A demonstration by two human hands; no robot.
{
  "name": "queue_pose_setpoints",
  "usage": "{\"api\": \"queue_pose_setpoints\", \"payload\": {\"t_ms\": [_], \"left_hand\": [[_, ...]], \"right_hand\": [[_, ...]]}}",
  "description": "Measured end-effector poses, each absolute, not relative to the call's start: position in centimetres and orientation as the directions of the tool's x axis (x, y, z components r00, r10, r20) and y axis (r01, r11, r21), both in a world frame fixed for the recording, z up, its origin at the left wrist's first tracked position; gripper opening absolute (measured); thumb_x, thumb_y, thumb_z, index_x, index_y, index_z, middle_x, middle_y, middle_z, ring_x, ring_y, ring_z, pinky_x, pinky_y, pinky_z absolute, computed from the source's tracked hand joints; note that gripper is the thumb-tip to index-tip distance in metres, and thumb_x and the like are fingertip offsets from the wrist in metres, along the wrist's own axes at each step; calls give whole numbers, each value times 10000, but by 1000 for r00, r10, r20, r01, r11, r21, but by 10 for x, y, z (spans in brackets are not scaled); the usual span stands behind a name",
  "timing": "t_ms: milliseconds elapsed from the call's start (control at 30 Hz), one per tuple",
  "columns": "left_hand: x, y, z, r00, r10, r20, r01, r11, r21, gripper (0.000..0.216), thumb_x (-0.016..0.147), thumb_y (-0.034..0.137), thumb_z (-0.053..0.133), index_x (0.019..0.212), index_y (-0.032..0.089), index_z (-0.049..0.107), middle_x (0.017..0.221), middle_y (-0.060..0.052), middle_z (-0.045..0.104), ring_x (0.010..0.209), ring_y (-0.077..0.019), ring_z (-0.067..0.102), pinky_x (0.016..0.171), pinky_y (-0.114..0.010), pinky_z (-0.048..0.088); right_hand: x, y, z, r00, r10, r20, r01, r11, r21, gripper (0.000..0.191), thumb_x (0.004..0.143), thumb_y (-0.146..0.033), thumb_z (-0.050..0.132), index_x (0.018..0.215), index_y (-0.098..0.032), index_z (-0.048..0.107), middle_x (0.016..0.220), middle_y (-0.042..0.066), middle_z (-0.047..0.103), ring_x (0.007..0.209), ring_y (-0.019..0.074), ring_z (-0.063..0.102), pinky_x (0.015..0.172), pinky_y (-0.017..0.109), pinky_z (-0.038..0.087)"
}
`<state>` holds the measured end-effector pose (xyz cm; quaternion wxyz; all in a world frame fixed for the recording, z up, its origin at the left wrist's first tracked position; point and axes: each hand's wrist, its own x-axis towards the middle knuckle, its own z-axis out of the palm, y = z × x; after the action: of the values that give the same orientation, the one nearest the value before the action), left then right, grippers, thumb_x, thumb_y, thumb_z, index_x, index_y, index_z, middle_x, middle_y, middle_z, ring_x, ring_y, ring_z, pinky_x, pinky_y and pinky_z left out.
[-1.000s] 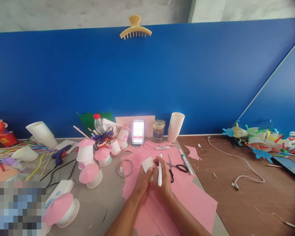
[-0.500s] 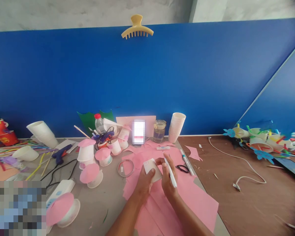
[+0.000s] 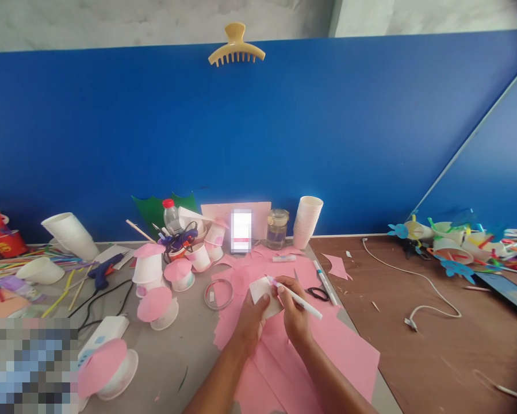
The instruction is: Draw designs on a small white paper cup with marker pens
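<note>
Left hand (image 3: pixel 250 323) pinches a small white piece (image 3: pixel 259 288) above the pink paper (image 3: pixel 338 352), thumb across its face; the right hand (image 3: pixel 296 321) holds a white marker (image 3: pixel 305 303) in a writing grip, tip at the piece's upper edge. Clean marks probably call for a firm thumb, light strokes and skin kept off fresh ink.

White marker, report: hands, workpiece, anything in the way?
Left hand gripping white paper piece. Right hand holding white marker, tip at the piece, contact unclear. Black-handled scissors close by, partly behind right hand.
</note>
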<state>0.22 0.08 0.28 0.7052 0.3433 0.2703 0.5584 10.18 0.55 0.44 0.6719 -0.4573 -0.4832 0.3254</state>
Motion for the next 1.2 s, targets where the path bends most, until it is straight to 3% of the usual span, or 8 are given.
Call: {"api": "queue_pose_setpoints", "payload": {"t_ms": [233, 700, 933, 1200], "left_hand": [[2, -1, 10, 244, 970, -6, -583, 152, 798, 437, 759, 403, 712, 1114, 157, 638, 1095, -123, 665, 1066, -307, 588, 917, -405, 437], [2, -1, 10, 228, 972, -51, -601, 182, 778, 465, 725, 407, 745, 1111, 171, 636, 1110, -119, 666, 1056, -294, 595, 911, -391, 443], [2, 0, 5, 216, 976, -40, -591, 164, 790, 382, 747, 385, 728, 1054, 169, 652, 1054, -104, 667, 1034, -269, 591, 900, -363, 441], [1, 0, 4, 238, 971, -12, -578, 152, 802, 347, 774, 389, 700, 1034, 166, 643, 1037, -101, 649, 1034, -256, 573, 853, -320, 447]], "right_hand": [[102, 4, 11, 293, 858, 422, 95, 413, -906, 139, 800, -300, 556, 861, -203, 635, 807, 32, 647, 721, 181, 596, 618, 288, 478], [99, 5, 10, 314, 866, 389, 26, 401, -916, 130, 800, -287, 564, 877, -203, 625, 812, 29, 627, 718, 170, 577, 600, 267, 465], [99, 6, 11, 313, 888, 336, -100, 383, -918, 203, 834, -388, 573, 796, -189, 589, 670, 1, 552, 602, 146, 516, 518, 246, 414], [99, 8, 16, 341, 894, 290, -157, 359, -920, 233, 866, -407, 519, 760, -199, 533, 588, -28, 504, 571, 138, 485, 557, 263, 414]]}}
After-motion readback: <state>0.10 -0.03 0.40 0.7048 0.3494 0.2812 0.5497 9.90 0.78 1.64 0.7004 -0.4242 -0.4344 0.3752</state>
